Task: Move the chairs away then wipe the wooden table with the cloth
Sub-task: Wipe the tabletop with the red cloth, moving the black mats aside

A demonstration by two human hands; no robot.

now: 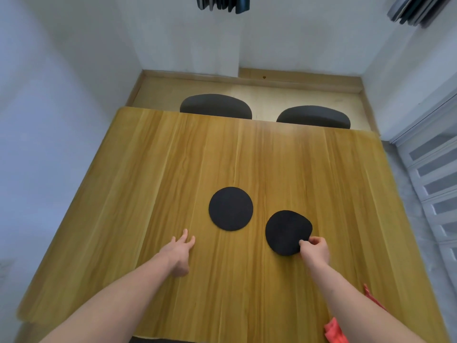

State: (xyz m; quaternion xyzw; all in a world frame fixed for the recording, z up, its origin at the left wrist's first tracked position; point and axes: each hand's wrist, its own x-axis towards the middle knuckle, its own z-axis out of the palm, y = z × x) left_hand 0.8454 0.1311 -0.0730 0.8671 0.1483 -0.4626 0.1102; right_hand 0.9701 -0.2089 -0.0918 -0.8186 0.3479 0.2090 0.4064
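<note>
The wooden table (173,169) fills the middle of the head view. Two dark chairs are tucked in at its far edge, one at the left (215,106) and one at the right (313,117). Two round black mats lie on the table: the left mat (230,209) flat, the right mat (286,231) with its near edge pinched and slightly lifted by my right hand (315,251). My left hand (179,253) rests on the wood with fingers spread, a little to the left of the left mat. A red cloth (335,331) lies near the table's front right, partly hidden behind my right forearm.
White walls close in the left side and the back. A strip of wooden floor (272,95) lies behind the chairs. A white panelled door or cabinet front (435,174) runs along the right. Dark objects (222,3) hang at the top edge.
</note>
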